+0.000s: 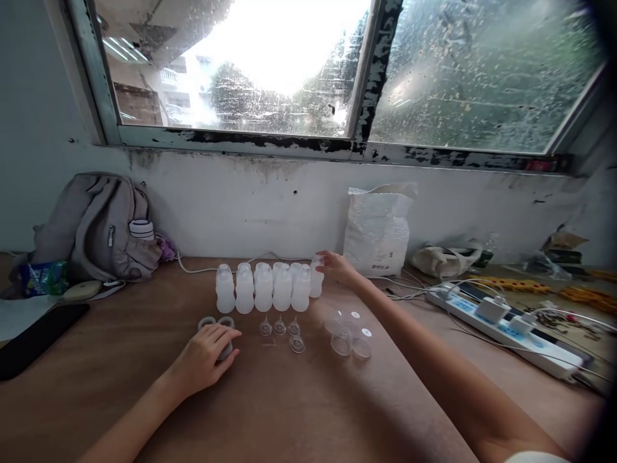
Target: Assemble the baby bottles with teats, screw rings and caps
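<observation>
Frosted white baby bottles [263,289] stand upright, close together, near the back of the table. At the right end of the group, my right hand [337,267] is closed around the upper part of a baby bottle [315,283]. My left hand [209,354] lies over pale bottle collar rings [225,321], its fingers stretched out and thumb apart; part of a ring shows between thumb and fingers. Several clear bottle nipples [279,326] sit in front of the bottles, with one nipple [297,344] nearer me. Clear dome caps [340,343] are grouped to the right.
A white plastic bag [378,231] stands against the wall behind my right hand. On the right lies a power strip [511,331] with plugs and cables. At left are a grey backpack [103,225] and a black flat object [41,337]. A window [357,145] is above.
</observation>
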Available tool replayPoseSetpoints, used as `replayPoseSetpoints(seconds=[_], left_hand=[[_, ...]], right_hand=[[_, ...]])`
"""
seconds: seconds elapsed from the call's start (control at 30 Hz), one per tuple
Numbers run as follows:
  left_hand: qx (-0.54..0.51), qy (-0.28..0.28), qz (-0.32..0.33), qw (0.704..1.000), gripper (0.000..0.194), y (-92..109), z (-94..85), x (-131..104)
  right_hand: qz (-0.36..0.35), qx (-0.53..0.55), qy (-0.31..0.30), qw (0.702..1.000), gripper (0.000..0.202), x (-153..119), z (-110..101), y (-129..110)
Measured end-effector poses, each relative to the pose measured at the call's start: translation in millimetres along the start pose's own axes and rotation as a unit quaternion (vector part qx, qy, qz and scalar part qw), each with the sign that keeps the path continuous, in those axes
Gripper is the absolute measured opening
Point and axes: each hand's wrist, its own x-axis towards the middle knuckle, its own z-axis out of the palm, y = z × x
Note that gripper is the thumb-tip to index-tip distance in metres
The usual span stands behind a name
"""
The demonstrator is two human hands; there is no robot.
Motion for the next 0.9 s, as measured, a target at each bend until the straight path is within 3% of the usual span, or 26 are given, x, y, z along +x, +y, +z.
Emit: replayPoseSetpoints(seconds=[0.3,0.47,0.53,0.67,0.7,0.8,0.9], left_hand=[[-0.002,-0.035,-0.016,0.999,0.027,-7.3,-3.4,-0.9],[0.004,-0.027,-0.021,0.999,0.030,-8.5,-5.1,-1.1],[0.001,-0.034,-0.023,0.999,0.028,-8.2,-5.3,-1.2],[-0.010,-0.058,-0.019,0.998,0.023,-4.3,-3.6,-0.9],[-0.016,-0.060,-0.018,0.998,0.023,-2.0,-2.8,-0.5],[-0.049,-0.053,-0.014,0.997,0.022,9.0,-0.1,1.5],[-0.100,-0.047,-0.012,0.994,0.023,24.8,3.2,5.2]], right_hand=[[-0.022,0.037,-0.015,0.999,0.039,-7.9,-2.4,-3.6],[-0.028,0.046,-0.030,0.998,0.058,-12.6,-2.7,2.7],[-0.040,0.030,-0.005,0.999,0.063,-20.6,-5.1,1.3],[-0.119,-0.019,0.138,0.983,0.043,-59.6,-7.4,-22.8],[-0.144,-0.007,0.149,0.978,0.034,-73.9,-5.1,-32.4],[-0.188,0.038,0.080,0.978,0.018,-119.3,12.7,-59.2],[-0.162,-0.005,0.009,0.987,0.014,-153.0,40.3,-71.1]])
